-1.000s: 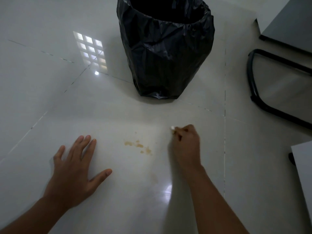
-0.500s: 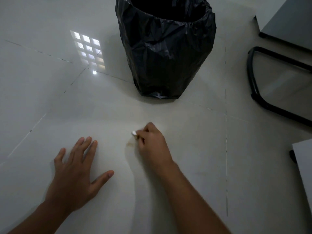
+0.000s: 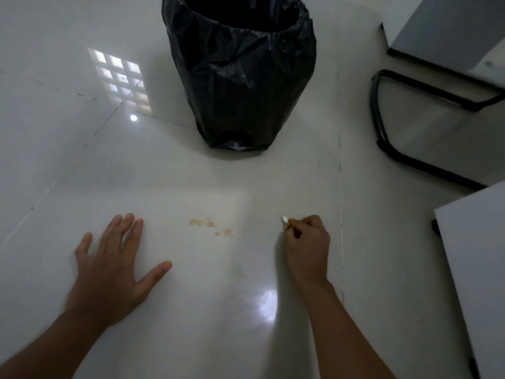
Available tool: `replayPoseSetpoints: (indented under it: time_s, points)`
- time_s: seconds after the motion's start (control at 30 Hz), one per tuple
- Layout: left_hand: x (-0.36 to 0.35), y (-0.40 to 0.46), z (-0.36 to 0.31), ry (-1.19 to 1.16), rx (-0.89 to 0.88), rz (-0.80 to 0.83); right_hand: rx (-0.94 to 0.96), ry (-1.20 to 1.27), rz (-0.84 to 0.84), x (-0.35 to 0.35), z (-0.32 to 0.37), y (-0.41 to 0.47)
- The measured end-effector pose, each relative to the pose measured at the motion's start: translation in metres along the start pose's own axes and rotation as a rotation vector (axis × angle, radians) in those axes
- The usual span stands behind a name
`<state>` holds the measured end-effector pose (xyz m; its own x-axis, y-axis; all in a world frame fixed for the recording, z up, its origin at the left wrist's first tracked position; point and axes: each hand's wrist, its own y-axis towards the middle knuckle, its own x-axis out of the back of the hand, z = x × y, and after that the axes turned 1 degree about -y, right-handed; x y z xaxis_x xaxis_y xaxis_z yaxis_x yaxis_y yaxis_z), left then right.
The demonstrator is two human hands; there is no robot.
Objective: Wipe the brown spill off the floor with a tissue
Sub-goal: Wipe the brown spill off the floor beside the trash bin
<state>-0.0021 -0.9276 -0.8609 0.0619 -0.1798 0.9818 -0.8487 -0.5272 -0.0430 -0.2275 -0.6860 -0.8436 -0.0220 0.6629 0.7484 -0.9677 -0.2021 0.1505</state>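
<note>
**Brown spill on floor, tissue held to its right**

The brown spill (image 3: pixel 211 227) lies on the pale glossy floor (image 3: pixel 191 310) as a scatter of small tan blotches and specks, between the two hands and nearer the lower half of the view. We note a ring-shaped mark at its left end and smaller drops trailing to the right. Nothing covers it at this moment.

The right hand (image 3: pixel 307 244) rests on the floor to the right of the spill, apart from it, curled into a tight fist around a tissue (image 3: pixel 284 221). Only a small white tip of the tissue shows, sticking out past the fingers toward the spill; we cannot tell how much of it is bunched inside the fist.

The left hand (image 3: pixel 112 269) lies palm down on the floor to the left of the spill, fingers spread wide and thumb out to the side, holding nothing.

Behind the spill stands a bin (image 3: pixel 240 75) lined with a crinkled black bag, upright, well apart from both hands. At right we see a black chair frame (image 3: pixel 382 127) on the floor and grey furniture panels (image 3: pixel 475 263) at the edge of the view. A window reflection (image 3: pixel 120 77) shows on the tiles at upper left.

We find no brand, label or legible writing on any item.
</note>
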Motion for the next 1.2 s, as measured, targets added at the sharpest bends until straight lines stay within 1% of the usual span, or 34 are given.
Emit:
replayPoseSetpoints:
  time_s: [0.03, 0.07, 0.13, 0.2, 0.27, 0.33, 0.4, 0.53, 0.57, 0.63, 0.73, 0.8, 0.97, 1.0, 1.1, 1.13, 1.2]
  points:
    - [0.0, 0.0, -0.001, -0.002, 0.002, 0.002, 0.025, 0.031, -0.006, 0.0, 0.003, 0.001]
    - [0.0, -0.001, -0.002, 0.0, 0.004, 0.001, 0.011, 0.052, -0.05, 0.004, 0.002, 0.009]
    - [-0.001, -0.002, -0.002, 0.008, 0.003, 0.004, -0.08, 0.02, -0.193, 0.019, -0.015, 0.03]
    - [-0.002, -0.002, -0.002, 0.014, 0.003, 0.014, -0.188, -0.062, -0.269, 0.039, -0.044, 0.045]
    - [-0.002, -0.002, -0.002, 0.019, 0.007, 0.011, -0.252, -0.135, -0.245, 0.05, -0.067, 0.047]
    - [-0.001, 0.0, -0.002, 0.02, 0.011, 0.007, -0.243, -0.126, -0.204, 0.046, -0.067, 0.039]
    - [0.0, -0.001, -0.003, 0.019, 0.012, 0.01, -0.177, -0.065, -0.166, 0.03, -0.049, 0.026]
    - [0.001, -0.002, -0.006, 0.027, 0.018, 0.03, 0.008, 0.032, 0.021, -0.002, -0.009, -0.003]
    - [0.001, -0.002, -0.006, 0.032, 0.018, 0.037, 0.037, 0.027, 0.023, -0.001, -0.009, -0.002]
    - [0.002, -0.003, -0.007, 0.037, 0.02, 0.059, 0.018, -0.013, -0.031, 0.011, -0.022, 0.01]
    - [0.002, -0.003, -0.007, 0.055, 0.007, 0.08, -0.137, -0.078, -0.139, 0.037, -0.051, 0.022]
    - [0.002, -0.004, -0.007, 0.062, 0.003, 0.088, -0.181, -0.073, -0.171, 0.043, -0.055, 0.01]
    - [-0.001, -0.006, -0.006, 0.071, -0.009, 0.084, -0.111, -0.038, -0.094, 0.035, -0.043, -0.002]
    - [-0.001, -0.006, -0.005, 0.07, -0.014, 0.086, -0.127, -0.041, -0.102, 0.037, -0.046, 0.001]
    - [-0.002, -0.01, -0.003, 0.068, -0.035, 0.086, -0.235, -0.046, -0.223, 0.049, -0.065, -0.002]
    - [-0.002, -0.012, -0.003, 0.066, -0.041, 0.081, -0.239, -0.036, -0.23, 0.051, -0.066, -0.006]
    - [-0.004, -0.015, -0.012, 0.052, -0.057, 0.072, -0.132, -0.022, -0.149, 0.05, -0.062, -0.014]
